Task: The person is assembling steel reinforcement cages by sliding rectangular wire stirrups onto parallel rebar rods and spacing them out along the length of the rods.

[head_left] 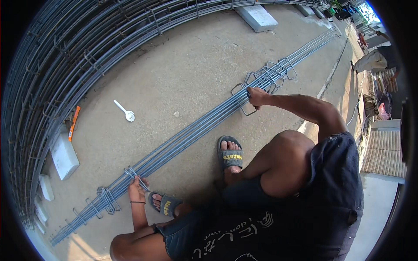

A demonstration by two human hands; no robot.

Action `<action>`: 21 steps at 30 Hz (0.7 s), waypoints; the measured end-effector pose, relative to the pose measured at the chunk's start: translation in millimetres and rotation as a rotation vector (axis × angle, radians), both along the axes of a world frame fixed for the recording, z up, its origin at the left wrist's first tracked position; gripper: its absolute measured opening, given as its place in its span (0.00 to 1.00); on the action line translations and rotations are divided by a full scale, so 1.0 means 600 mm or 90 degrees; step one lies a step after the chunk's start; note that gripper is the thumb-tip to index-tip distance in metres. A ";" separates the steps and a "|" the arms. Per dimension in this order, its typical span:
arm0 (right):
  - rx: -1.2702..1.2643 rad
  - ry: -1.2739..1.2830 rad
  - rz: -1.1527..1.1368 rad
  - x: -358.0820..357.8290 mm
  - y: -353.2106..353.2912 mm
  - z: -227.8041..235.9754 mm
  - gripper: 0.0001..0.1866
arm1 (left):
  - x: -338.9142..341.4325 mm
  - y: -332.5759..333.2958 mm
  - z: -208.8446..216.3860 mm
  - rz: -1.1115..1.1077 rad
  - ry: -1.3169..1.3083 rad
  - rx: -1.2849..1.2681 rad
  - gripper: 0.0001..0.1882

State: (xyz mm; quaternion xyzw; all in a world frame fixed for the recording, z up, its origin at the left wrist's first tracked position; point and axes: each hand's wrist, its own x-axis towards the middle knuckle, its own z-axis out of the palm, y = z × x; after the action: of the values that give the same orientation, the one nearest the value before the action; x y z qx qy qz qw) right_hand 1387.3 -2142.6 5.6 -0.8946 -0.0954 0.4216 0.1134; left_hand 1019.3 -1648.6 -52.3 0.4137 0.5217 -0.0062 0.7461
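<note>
A long bundle of steel rebars (191, 137) lies diagonally across the ground in front of me, from lower left to upper right. Bent wire stirrups loop around it in clusters, one (107, 200) near the lower left end and another (272, 75) toward the far right. My left hand (137, 189) is closed on a few rebar stirrups (130, 172) at the bundle's left part. Farther right, my right hand (258, 97) is closed at the bundle, gripping a single stirrup (237, 88) that stands around the bars; its fingertips are partly hidden.
Stacked rebar cages (56, 56) curve along the left and top, resting on white blocks (64, 156). A white plastic spoon (126, 112) and an orange wrapper (74, 123) lie on the concrete. My sandalled feet are beside the bundle. Another person (376, 58) stands at far right.
</note>
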 end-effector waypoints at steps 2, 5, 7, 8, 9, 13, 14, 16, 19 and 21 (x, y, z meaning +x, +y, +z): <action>-0.027 -0.083 0.055 0.031 -0.028 -0.010 0.10 | 0.002 -0.004 0.002 -0.012 0.024 -0.010 0.09; 0.064 -0.118 0.005 0.040 -0.064 -0.026 0.11 | 0.005 -0.003 0.011 -0.005 0.019 -0.006 0.09; 0.062 -0.133 -0.062 0.045 -0.079 -0.027 0.11 | 0.013 -0.004 0.016 0.001 0.033 0.012 0.08; 0.056 -0.136 -0.061 0.044 -0.081 -0.026 0.11 | 0.016 -0.008 0.016 -0.005 0.038 0.027 0.07; -0.010 -0.265 0.043 0.042 -0.078 -0.022 0.14 | 0.020 -0.007 0.019 -0.028 0.022 0.016 0.06; -0.045 -0.388 0.111 0.015 0.030 -0.011 0.22 | 0.029 -0.013 0.026 -0.056 0.015 0.048 0.09; 0.033 -0.363 0.115 -0.002 0.079 -0.011 0.21 | 0.034 -0.015 0.026 -0.055 0.019 0.043 0.09; 0.288 -0.215 0.134 -0.054 0.194 -0.019 0.19 | 0.042 -0.024 0.021 -0.054 0.020 0.042 0.09; 0.504 0.013 0.254 -0.169 0.390 -0.038 0.21 | 0.049 -0.035 0.008 0.005 0.000 0.032 0.08; 0.529 0.067 0.362 -0.244 0.504 -0.047 0.24 | 0.047 -0.037 0.003 0.001 -0.020 0.050 0.09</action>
State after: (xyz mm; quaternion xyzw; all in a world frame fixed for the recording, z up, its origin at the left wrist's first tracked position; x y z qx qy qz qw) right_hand 1241.0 -1840.0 -22.3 -0.6901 -0.4891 0.4068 0.3451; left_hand 1047.3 -1670.9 -50.5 0.4420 0.5098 0.0214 0.7377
